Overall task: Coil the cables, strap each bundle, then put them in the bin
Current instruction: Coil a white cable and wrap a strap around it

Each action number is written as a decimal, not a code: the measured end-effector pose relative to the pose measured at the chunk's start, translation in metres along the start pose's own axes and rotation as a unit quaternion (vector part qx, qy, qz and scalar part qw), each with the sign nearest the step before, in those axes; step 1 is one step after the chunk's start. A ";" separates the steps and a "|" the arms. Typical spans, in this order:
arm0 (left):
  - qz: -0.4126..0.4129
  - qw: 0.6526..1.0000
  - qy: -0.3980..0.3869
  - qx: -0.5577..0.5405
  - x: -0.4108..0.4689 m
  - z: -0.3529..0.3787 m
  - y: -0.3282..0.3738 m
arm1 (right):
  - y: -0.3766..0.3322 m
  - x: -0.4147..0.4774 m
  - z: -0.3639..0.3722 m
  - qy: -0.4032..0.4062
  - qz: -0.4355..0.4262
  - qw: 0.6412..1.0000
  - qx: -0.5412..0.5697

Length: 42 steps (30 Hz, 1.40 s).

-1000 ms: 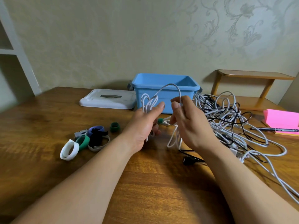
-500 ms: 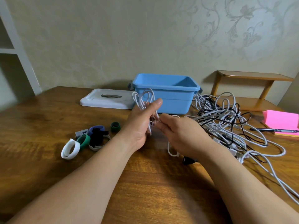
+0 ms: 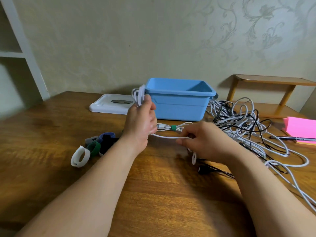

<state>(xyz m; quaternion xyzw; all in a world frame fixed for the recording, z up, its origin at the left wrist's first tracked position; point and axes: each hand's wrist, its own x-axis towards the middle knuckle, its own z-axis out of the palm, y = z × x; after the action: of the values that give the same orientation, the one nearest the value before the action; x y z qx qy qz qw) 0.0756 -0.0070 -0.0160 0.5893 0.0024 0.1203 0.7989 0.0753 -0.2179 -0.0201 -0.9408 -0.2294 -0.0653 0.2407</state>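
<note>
My left hand (image 3: 141,120) grips a coil of white cable (image 3: 138,96), whose loops stick up above the fist beside the blue bin (image 3: 179,100). A strand of that cable (image 3: 164,136) runs right to my right hand (image 3: 203,141), which pinches it. Between the hands, on the table, lies a white bundle with a green strap (image 3: 173,127) around it. A tangled pile of white and black cables (image 3: 242,127) lies to the right. Loose straps (image 3: 95,146) in white, green, blue and black sit at the left.
The bin's white lid (image 3: 109,105) lies left of the bin. A pink note pad (image 3: 302,130) with a black pen (image 3: 290,138) is at the right edge. A small wooden shelf (image 3: 273,82) stands behind the cable pile, and a black plug (image 3: 204,169) rests near my right wrist.
My left hand rose with the coil toward the bin. My right hand moved right and down, drawing a strand out taut. The green-strapped bundle now shows between the hands.
</note>
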 end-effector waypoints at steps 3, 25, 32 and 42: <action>0.054 0.986 -0.047 0.151 -0.001 0.001 -0.003 | 0.008 -0.002 -0.012 -0.029 -0.015 0.997 0.069; -0.047 0.995 -0.070 0.044 -0.003 0.007 -0.012 | 0.015 0.006 -0.006 0.191 0.041 0.910 0.367; -0.097 0.992 -0.075 0.032 -0.006 0.014 -0.014 | 0.014 0.012 -0.001 0.199 0.130 0.853 0.465; -0.142 0.960 -0.240 -0.012 -0.010 0.013 -0.017 | 0.014 0.021 0.016 0.287 0.208 0.853 0.383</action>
<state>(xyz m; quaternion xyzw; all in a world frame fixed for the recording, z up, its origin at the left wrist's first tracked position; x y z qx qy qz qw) 0.0713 -0.0263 -0.0296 0.5848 -0.1076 -0.1391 0.7919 0.1006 -0.2125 -0.0350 -0.7394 0.0437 -0.1880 0.6450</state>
